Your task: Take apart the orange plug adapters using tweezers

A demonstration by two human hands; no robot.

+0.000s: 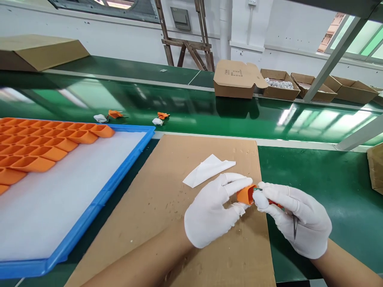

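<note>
My left hand [217,209], in a white glove, is closed around a small orange plastic shell [246,195] whose open end faces right. Close against that opening is my gloved right hand [295,217], its thumb and fingers pinched together. A thin dark green piece [257,189] shows at those fingertips. Something red-orange [275,204] peeks out under the right fingers, and a slim dark metal piece [295,227] sticks out by the palm; I cannot tell what either is. Beneath both hands lies a brown cardboard sheet [167,199], with a folded white paper [206,170] beyond the left hand.
A blue-rimmed tray [125,171] at left carries rows of orange shells [44,151]. Small orange-and-white pieces [162,116] lie on the green belt [185,111] behind. Cardboard boxes [236,79] line the far ledge. A metal post [335,59] slants down at right.
</note>
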